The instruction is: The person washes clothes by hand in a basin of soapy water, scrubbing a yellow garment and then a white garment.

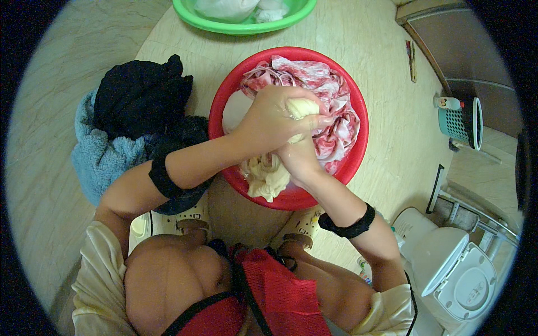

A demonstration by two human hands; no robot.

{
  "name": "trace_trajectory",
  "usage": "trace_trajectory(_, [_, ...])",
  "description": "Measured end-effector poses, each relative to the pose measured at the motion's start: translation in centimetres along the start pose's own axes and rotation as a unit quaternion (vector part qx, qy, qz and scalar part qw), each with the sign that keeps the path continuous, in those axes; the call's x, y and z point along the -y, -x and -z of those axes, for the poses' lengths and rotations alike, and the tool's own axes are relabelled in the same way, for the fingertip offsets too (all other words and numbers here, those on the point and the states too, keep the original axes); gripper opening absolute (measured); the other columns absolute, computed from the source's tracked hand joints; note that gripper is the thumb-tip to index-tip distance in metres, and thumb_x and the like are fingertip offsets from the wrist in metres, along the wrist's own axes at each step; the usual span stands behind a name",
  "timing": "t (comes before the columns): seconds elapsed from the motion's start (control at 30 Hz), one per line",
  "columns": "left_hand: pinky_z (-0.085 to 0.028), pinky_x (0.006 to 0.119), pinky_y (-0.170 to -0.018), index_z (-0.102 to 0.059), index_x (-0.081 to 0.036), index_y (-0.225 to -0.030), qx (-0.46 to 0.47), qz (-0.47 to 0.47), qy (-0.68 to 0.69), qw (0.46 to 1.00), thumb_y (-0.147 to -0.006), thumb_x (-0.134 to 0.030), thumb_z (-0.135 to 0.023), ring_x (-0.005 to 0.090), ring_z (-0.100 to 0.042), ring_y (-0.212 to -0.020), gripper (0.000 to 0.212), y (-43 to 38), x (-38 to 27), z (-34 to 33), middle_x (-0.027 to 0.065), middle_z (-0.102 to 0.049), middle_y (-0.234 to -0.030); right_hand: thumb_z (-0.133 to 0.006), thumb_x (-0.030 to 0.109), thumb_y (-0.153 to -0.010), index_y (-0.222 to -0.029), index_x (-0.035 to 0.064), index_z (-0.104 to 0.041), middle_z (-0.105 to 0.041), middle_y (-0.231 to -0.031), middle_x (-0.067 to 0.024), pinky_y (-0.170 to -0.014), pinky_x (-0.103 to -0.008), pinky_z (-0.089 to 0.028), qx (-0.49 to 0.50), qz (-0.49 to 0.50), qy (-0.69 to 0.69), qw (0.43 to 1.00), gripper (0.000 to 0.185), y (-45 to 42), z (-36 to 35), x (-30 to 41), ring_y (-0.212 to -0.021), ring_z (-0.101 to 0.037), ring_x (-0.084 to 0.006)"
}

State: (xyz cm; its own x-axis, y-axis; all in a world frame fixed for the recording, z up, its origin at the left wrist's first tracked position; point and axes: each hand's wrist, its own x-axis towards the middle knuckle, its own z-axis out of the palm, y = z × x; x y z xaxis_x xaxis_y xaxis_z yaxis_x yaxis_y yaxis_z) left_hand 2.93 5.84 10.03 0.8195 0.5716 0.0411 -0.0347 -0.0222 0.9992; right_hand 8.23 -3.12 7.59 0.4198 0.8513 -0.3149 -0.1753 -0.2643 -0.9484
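Observation:
A red plastic basin [290, 204] stands on the floor before me with wet laundry in it. Over its middle, my left hand [279, 115] grips a bunched pale yellow cloth [303, 108]. Just beneath, partly covered by the left, my right hand [297, 157] is closed around the same cloth. More yellow fabric [269, 180] hangs at the basin's near left side. Red and white patterned fabric [340, 105] fills the far and right parts, and a white piece [236, 110] lies at the left.
A green basin [248, 28] with white items stands beyond. Black clothes [138, 96] and a light blue fleecy cloth [98, 155] lie at the left. On the right are a teal basket [454, 122], a bottle [449, 103], a toilet [441, 256] and a squeegee [435, 189].

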Motion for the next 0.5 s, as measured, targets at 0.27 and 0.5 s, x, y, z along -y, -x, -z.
trace_trajectory(0.27, [-0.044, 0.022, -0.057, -0.063, -0.004, -0.07, 0.113, 0.156, 0.149, 0.97, -0.076, -0.021, -0.07, 0.0075, -0.054, -0.058, 0.019, 0.4, -0.4, 0.7, 0.0016, -0.06, -0.063, -0.057, -0.013, -0.055, -0.1, -0.0009, -0.052, -0.056, -0.087, -0.0119, -0.056, -0.0315, -0.048, 0.112, -0.221, -0.092, 0.964, 0.047, 1.4, 0.7, 1.5, -0.074, -0.059, -0.0223])
trace_trajectory(0.5, [-0.039, 0.025, -0.048, -0.051, -0.006, -0.059, 0.089, 0.24, 0.227, 0.94, -0.087, -0.031, -0.057, 0.0093, -0.045, -0.047, 0.038, 0.5, -0.1, 0.4, -0.0001, -0.047, -0.051, -0.057, -0.014, -0.051, -0.095, -0.0021, -0.053, -0.055, -0.08, -0.0103, -0.053, -0.0301, -0.046, 0.21, -0.323, -0.158, 0.909, 0.046, 1.1, 1.8, 1.4, -0.065, -0.057, -0.0223])
